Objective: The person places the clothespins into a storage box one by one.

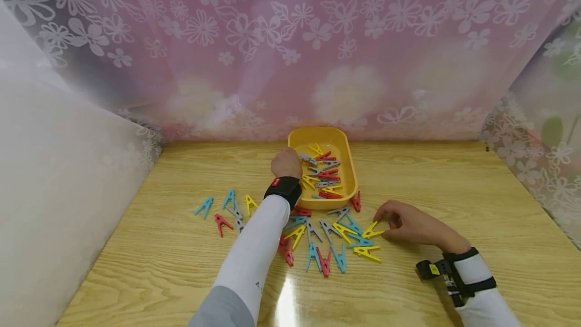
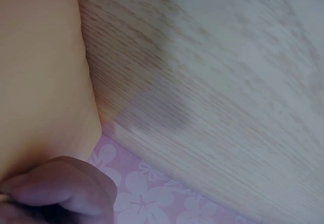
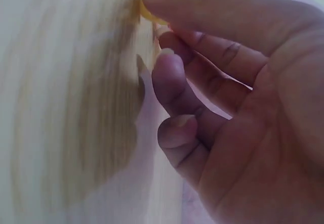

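Note:
My left hand is at the left rim of the yellow tray, fingers curled. It appears to pinch a grey clothespin at its fingertips, over the tray's inside. In the left wrist view the curled fingers overlap the tray's outer wall, and their tips are cut off by the frame edge. Low over the table, my right hand pinches a yellow clothespin between thumb and index finger. The right wrist view shows the thumb against it, with the other fingers loosely bent.
Several red, yellow and grey clothespins lie in the tray. Many more, such as a blue one and a red one, are spread before it. A smaller group with a red clothespin lies left of my left arm. A floral curtain hangs behind.

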The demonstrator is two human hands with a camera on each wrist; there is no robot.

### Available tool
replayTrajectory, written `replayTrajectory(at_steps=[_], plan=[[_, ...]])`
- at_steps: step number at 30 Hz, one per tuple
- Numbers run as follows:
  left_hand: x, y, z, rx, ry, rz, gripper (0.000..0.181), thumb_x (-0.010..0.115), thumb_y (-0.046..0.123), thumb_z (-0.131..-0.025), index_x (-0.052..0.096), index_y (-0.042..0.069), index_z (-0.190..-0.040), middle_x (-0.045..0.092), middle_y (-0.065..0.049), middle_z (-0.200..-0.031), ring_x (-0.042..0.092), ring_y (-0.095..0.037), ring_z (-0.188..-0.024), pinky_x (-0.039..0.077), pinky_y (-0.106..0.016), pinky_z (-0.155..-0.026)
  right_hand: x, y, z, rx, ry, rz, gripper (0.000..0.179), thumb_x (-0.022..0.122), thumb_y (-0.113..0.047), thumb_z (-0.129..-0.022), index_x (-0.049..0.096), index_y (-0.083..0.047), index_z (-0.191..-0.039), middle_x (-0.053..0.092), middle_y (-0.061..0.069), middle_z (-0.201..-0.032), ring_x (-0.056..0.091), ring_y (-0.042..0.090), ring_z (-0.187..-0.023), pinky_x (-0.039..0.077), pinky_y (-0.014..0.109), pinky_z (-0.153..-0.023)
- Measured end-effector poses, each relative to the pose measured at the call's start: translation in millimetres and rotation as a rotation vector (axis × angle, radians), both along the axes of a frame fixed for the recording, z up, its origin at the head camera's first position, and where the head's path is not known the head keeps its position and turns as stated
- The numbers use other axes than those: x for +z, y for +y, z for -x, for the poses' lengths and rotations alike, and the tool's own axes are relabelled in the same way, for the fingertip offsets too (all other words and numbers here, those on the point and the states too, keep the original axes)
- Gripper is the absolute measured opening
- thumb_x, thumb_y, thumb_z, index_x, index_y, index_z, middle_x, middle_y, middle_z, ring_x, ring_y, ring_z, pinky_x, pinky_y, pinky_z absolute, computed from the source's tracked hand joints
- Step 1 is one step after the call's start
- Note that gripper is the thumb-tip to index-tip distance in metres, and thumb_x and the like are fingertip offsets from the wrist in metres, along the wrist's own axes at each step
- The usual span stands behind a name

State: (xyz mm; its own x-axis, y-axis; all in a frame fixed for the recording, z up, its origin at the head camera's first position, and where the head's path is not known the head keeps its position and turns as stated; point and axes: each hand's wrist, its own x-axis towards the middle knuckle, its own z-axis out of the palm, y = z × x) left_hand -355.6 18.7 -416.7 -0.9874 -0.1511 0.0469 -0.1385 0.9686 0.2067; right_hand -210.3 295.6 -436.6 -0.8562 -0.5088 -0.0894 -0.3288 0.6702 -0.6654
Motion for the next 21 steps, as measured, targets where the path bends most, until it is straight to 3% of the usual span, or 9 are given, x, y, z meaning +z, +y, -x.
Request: replayTrajectory(at_steps=[7, 14, 21], plan=[[-0.5, 0.1, -1.8, 0.005, 0.017, 0.001, 0.028, 0.048, 0.024, -0.101, 0.062, 0.001, -0.110, 0.068, -0.010, -0.079, 0.066, -0.020, -0.067, 0.052, -0.032, -0.055, -2.2, 17, -3.0, -0.030, -0.086, 0.050, 0.032, 0.076, -0.026, -0.082, 0.062, -0.008, -0.104, 0.055, 0.000, -0.074, 0.049, 0.009, -0.061, 0.041, 0.025, -0.055], [-4.9, -0.4, -0.4, -0.005, 0.029, 0.029, 0.029, 0.050, 0.027, -0.100, 0.062, 0.001, -0.108, 0.066, -0.009, -0.074, 0.065, -0.019, -0.064, 0.051, -0.031, -0.052, -3.1, 26, -8.1, -0.096, -0.052, 0.094, 0.032, 0.075, -0.026, -0.083, 0.062, -0.006, -0.105, 0.055, 0.000, -0.073, 0.050, 0.009, -0.061, 0.041, 0.025, -0.054], [-3.3, 0.4, -0.3, 0.005, 0.026, -0.016, 0.026, 0.051, 0.024, -0.100, 0.061, 0.001, -0.109, 0.067, -0.011, -0.079, 0.065, -0.021, -0.068, 0.052, -0.033, -0.056, 3.8, 23, -8.1, -0.194, -0.005, 0.181, 0.031, 0.071, -0.024, -0.088, 0.060, -0.006, -0.110, 0.061, 0.005, -0.077, 0.055, 0.017, -0.062, 0.042, 0.027, -0.052]])
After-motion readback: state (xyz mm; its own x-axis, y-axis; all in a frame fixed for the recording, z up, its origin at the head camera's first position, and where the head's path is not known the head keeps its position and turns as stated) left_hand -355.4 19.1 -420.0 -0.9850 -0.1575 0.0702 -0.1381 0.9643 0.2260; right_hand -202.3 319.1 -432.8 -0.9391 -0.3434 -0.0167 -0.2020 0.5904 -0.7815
